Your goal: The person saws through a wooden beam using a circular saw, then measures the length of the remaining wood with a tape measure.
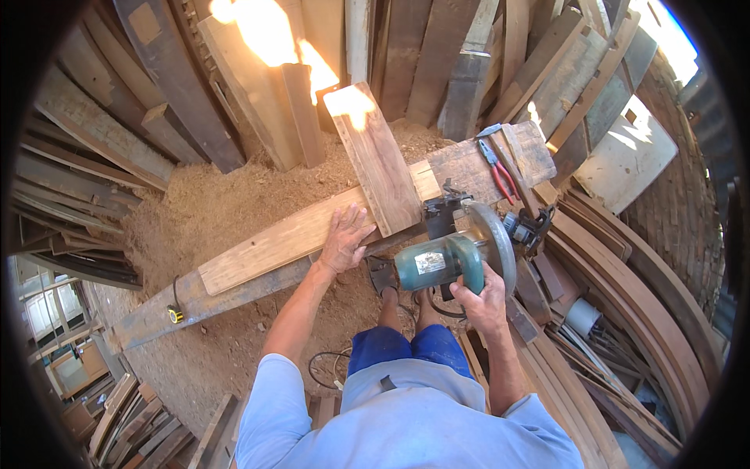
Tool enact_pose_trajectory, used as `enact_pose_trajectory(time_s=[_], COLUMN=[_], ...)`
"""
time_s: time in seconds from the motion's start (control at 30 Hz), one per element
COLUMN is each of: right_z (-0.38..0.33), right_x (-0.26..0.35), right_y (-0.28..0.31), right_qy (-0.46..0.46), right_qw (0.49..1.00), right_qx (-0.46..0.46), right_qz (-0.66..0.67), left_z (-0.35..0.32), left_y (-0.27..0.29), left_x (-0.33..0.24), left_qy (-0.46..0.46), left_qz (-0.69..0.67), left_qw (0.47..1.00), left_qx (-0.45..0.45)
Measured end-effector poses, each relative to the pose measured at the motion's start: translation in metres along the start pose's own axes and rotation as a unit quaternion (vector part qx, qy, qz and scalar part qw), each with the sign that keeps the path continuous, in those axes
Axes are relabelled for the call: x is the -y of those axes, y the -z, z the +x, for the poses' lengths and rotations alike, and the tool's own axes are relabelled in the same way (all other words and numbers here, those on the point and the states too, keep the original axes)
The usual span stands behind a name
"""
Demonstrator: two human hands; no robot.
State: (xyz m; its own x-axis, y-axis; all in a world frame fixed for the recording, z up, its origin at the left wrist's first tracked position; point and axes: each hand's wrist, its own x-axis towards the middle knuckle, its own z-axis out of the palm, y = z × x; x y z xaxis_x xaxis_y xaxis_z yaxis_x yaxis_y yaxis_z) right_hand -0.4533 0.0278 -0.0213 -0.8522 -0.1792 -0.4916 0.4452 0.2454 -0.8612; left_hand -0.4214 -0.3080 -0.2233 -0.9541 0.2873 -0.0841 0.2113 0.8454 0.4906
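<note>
My left hand [344, 241] lies with its fingers spread on a pale plank [269, 246], by the edge of a shorter brown board [379, 160] that crosses over it. My right hand [483, 301] is wrapped round the rear handle of a teal circular saw [437, 262]. The saw's grey blade guard [494, 238] faces right, and its front end is close to the crossing board and the pale plank's right end. The blade's cutting edge is hidden. Under the plank runs a long, worn support beam [148, 322].
Red-handled pliers [500, 172] and what looks like a hammer [517, 173] lie on the beam's right end. A yellow tape measure [175, 314] is at its left. Sawdust [187, 211] covers the ground. Boards lean behind; curved timber [625, 289] is stacked right. A cable loops near my feet.
</note>
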Motion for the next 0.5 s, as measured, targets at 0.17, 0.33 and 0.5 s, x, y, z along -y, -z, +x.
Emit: enact_pose_trajectory(time_s=[0.17,0.33,0.5], right_z=[0.007,0.005,0.01], right_x=[-0.012,-0.006,0.008], right_y=[-0.004,-0.003,-0.011], right_qy=[-0.006,-0.001,0.005], right_qw=[0.999,0.997,0.994], right_qx=[0.021,0.017,0.026], right_qz=[-0.04,-0.069,-0.11], left_z=[0.002,0.016,0.0], left_y=[0.004,0.031,0.033], left_x=[-0.003,-0.026,-0.004], left_qy=[0.003,0.123,0.225], left_qz=[-0.019,0.067,0.117], left_qw=[1.0,0.989,0.967], left_qx=[0.006,0.039,0.011])
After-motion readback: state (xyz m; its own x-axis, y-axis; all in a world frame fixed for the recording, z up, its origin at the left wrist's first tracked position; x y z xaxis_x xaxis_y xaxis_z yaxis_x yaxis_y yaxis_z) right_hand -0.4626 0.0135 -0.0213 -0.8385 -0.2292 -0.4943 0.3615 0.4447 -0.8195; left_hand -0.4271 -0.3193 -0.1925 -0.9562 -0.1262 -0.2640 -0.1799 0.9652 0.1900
